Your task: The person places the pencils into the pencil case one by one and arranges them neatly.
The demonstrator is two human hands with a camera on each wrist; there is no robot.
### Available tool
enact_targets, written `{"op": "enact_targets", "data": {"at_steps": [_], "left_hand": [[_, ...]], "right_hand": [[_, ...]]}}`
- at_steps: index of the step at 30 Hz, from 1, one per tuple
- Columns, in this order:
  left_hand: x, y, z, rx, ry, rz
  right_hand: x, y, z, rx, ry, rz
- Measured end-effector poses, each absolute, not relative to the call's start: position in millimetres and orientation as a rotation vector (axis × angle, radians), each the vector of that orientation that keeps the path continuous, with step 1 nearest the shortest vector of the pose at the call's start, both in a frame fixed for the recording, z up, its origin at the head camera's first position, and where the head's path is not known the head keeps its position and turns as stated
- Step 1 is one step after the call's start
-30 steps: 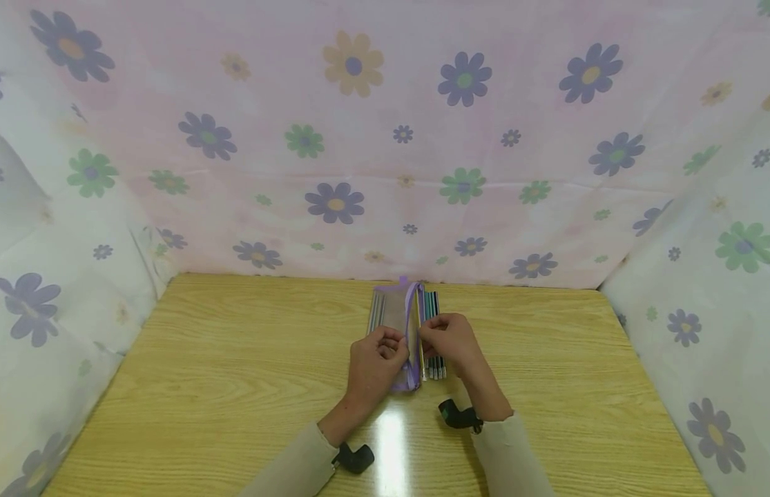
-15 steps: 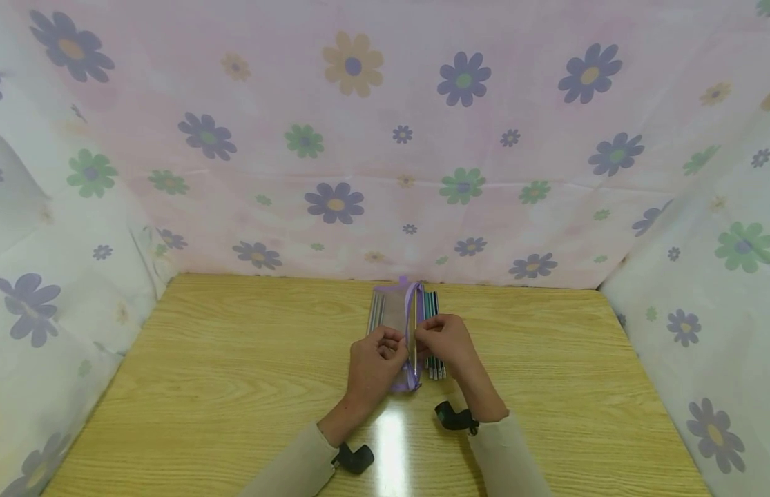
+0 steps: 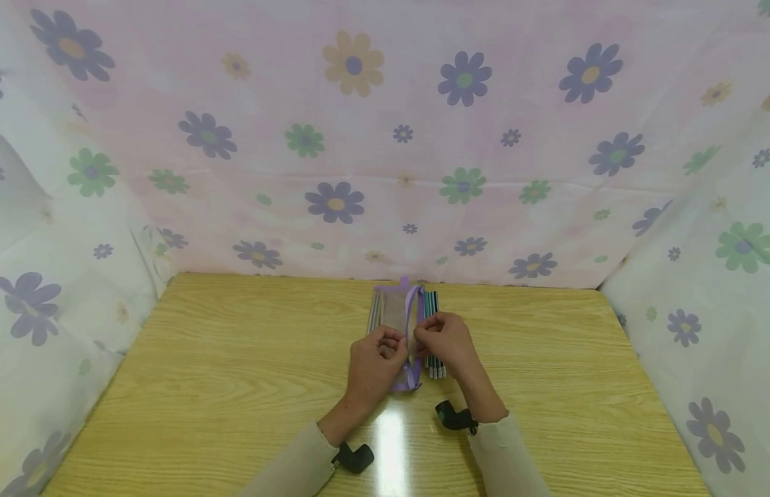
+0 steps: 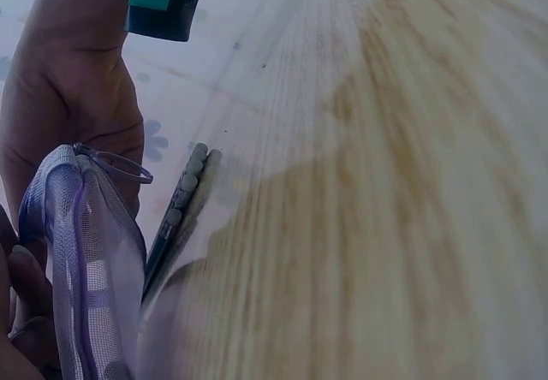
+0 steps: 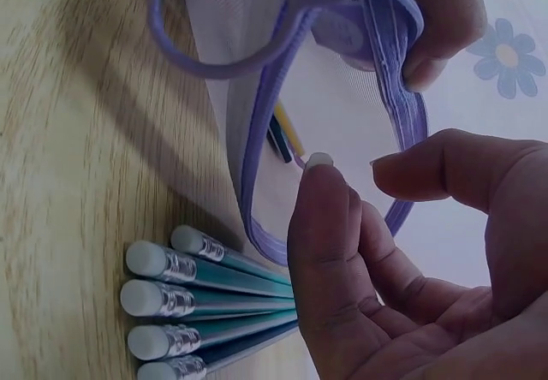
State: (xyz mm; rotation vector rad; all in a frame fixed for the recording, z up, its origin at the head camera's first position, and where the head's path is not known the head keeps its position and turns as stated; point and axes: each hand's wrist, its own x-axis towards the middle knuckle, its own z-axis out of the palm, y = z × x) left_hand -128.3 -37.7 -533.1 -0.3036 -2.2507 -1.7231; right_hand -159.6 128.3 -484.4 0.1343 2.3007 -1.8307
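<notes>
A purple mesh pencil case (image 3: 393, 310) lies on the table, its zip unzipped along the right side. My left hand (image 3: 375, 362) pinches the edge of that opening. At the mouth of the case is my right hand (image 3: 449, 342); in the right wrist view its thumb and fingertips stand apart with nothing between them. Inside the case, the ends of a yellow pencil (image 5: 288, 127) and a dark pencil (image 5: 277, 143) show. Several green and dark pencils (image 5: 171, 299) with white erasers lie side by side just right of the case, partly hidden by the right hand.
The wood-grain table (image 3: 235, 366) reaches back to a flowered cloth (image 3: 385, 138) that also hangs at both sides. Black wrist cameras (image 3: 456, 416) are worn at both cuffs. The zip's pull loop (image 5: 205, 63) hangs beside the case opening.
A yellow pencil in my right hand has gone from the right of the case into its opening, and the hand has let it go. The left hand has stayed in place.
</notes>
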Motion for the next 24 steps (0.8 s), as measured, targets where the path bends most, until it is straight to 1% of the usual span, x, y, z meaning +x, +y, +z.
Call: {"op": "enact_targets", "data": {"at_steps": [8,16,24], "left_hand": [[-128,-38,-533,-0.291,-2.248,-1.74],[-128,-38,-533,-0.294,-2.239,-1.753],[-127,-38,-533,-0.296,-2.247,-1.752]], "right_hand": [[-160,131,-482,0.114,2.408,-1.75],[-165,145,-487,0.113,2.763,-1.421],[-168,151,-488,0.136,2.867,-1.293]]}}
